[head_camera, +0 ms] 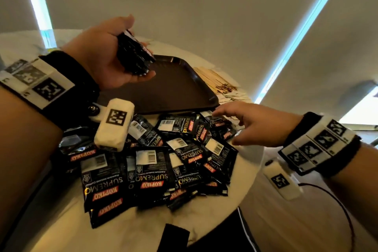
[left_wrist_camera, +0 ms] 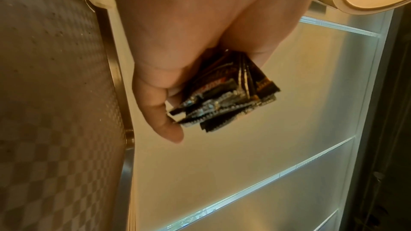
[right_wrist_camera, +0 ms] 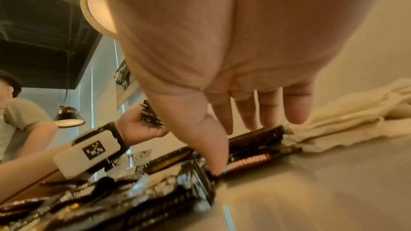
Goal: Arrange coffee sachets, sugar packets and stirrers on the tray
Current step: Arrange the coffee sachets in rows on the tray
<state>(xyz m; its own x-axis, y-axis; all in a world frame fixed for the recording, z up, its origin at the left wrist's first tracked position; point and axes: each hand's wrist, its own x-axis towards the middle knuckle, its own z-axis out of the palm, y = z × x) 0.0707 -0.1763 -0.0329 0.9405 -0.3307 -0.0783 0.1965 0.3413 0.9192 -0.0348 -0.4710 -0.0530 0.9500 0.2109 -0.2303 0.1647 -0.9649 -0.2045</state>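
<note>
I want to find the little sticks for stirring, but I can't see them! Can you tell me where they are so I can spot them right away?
Find the dark brown tray in the middle of the round table. Look just past its right edge: the stirrers lie there in a loose bundle. They are thin, pale wooden sticks, unlike the shiny black coffee sachets heaped in front of the tray.
</note>
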